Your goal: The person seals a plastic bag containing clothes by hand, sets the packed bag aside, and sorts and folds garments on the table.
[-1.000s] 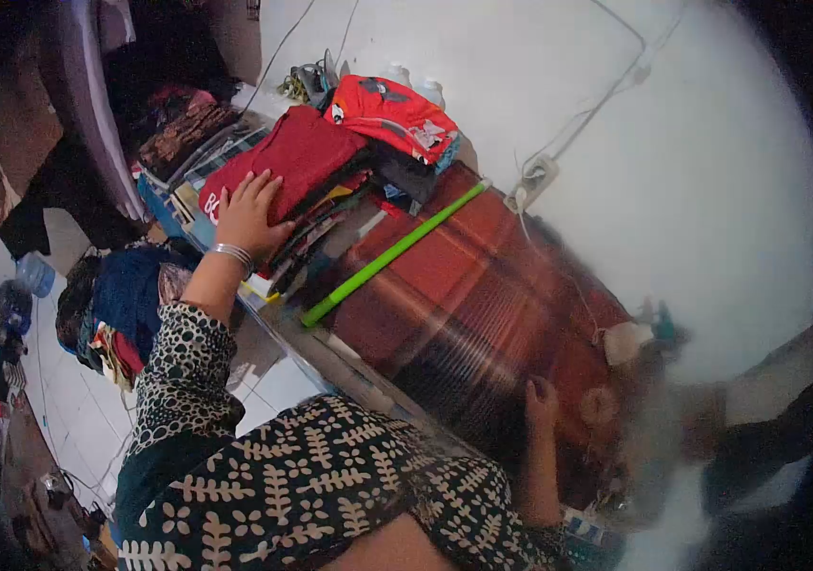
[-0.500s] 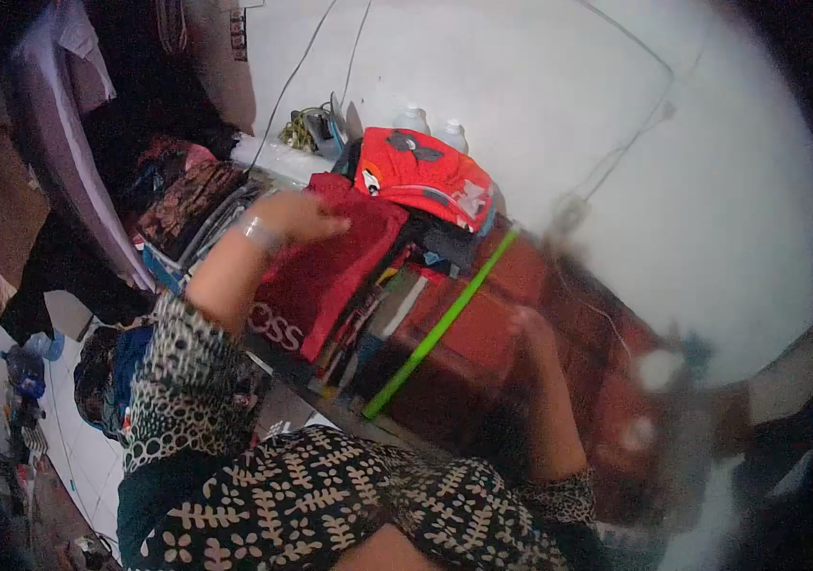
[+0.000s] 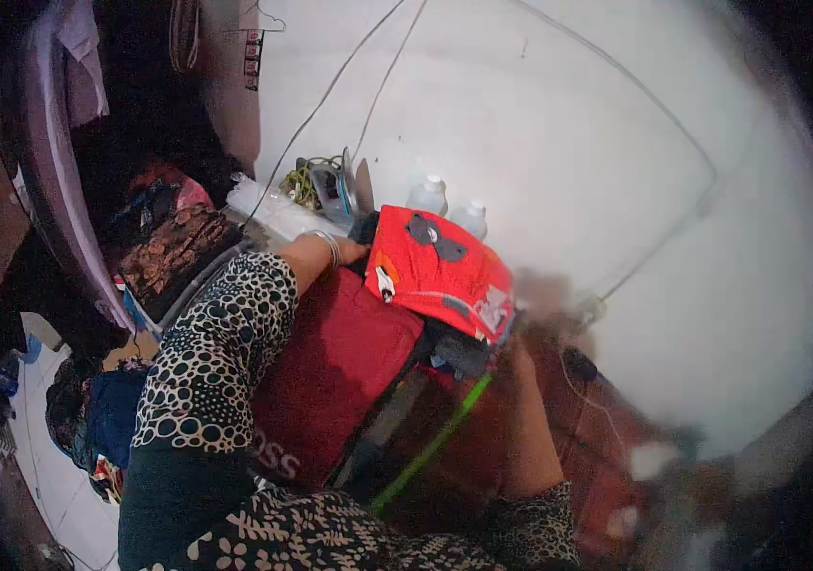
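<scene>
A bright red folded garment (image 3: pixel 435 271) with grey and white printed shapes lies on a stack of folded clothes. At its left edge is my left hand (image 3: pixel 335 251), wearing bangles, with the fingers partly hidden against dark cloth there. My right hand (image 3: pixel 532 309) is at the garment's right side, badly blurred, so its fingers cannot be made out. Below lies a dark red folded cloth (image 3: pixel 345 352) with white lettering near its front edge. Dark folded clothing (image 3: pixel 459 352) shows under the red garment.
Behind the stack stand an iron (image 3: pixel 335 190) and two pale bottles (image 3: pixel 428 195) by the white wall. A bright green strip (image 3: pixel 430 455) runs along a reddish-brown surface (image 3: pixel 578 447). More clothes (image 3: pixel 173 252) are piled at left.
My left hand has reached forward from over the dark red cloth to the red garment's left edge. My right hand has moved up from the brown surface to its right side.
</scene>
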The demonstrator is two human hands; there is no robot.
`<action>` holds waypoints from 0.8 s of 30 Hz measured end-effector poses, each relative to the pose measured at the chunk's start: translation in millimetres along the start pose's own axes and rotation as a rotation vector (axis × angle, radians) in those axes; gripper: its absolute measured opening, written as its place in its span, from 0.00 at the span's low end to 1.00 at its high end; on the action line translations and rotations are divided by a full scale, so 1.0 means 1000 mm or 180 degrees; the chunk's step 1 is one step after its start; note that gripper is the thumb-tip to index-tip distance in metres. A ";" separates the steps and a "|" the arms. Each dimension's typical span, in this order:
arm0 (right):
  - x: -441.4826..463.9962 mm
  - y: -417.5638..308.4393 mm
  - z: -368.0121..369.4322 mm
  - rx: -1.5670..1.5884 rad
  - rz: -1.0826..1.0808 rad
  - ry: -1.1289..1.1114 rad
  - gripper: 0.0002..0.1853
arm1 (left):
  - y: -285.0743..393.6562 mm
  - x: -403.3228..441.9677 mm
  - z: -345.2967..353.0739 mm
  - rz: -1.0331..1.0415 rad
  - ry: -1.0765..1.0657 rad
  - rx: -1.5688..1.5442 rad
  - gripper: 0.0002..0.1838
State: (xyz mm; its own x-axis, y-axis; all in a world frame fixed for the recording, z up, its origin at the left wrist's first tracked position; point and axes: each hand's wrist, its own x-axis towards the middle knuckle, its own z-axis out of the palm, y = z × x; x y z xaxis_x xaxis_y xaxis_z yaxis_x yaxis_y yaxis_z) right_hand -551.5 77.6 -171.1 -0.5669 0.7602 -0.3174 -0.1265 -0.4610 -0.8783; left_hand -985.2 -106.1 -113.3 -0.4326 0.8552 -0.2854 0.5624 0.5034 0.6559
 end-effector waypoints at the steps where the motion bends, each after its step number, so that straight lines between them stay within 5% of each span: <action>1: 0.010 -0.001 0.005 -0.0073 0.0073 0.0058 0.17 | 0.003 -0.009 0.003 -0.0041 -0.0305 -0.0571 0.40; 6: 0.066 0.010 0.043 0.0006 -0.0179 0.0049 0.19 | -0.004 -0.016 0.022 -0.0270 -0.1135 -0.2127 0.39; 11: 0.078 0.022 0.051 0.0069 -0.0406 0.0138 0.21 | -0.029 -0.022 0.016 0.0226 -0.0835 -0.2143 0.40; 13: 0.075 0.022 0.051 0.0057 -0.0511 0.0145 0.22 | -0.091 0.034 0.023 0.0441 -0.0144 -0.0096 0.43; 16: 0.066 0.026 0.042 -0.0012 -0.0691 0.0136 0.23 | -0.058 -0.017 0.005 -0.0270 0.0253 0.0237 0.42; 20: 0.055 0.029 0.027 -0.0042 -0.0844 -0.0002 0.25 | -0.061 -0.026 -0.014 0.0338 0.0707 -0.0624 0.36; 22: 0.049 0.028 0.029 -0.0056 -0.0933 -0.0059 0.26 | -0.030 -0.055 -0.019 0.0782 0.0278 -0.2174 0.25; 24: 0.037 0.020 0.035 -0.0047 -0.1067 -0.0065 0.27 | -0.022 -0.063 -0.014 0.0489 -0.0082 -0.2979 0.22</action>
State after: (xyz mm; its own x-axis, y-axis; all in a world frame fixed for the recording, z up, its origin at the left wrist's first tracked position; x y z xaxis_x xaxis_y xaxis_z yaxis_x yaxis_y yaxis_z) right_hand -603.6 80.3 -188.1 -0.5120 0.8590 -0.0028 -0.2970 -0.1801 -0.9377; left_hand -980.0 -172.6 -100.5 -0.3789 0.9120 -0.1573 -0.1861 0.0914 0.9783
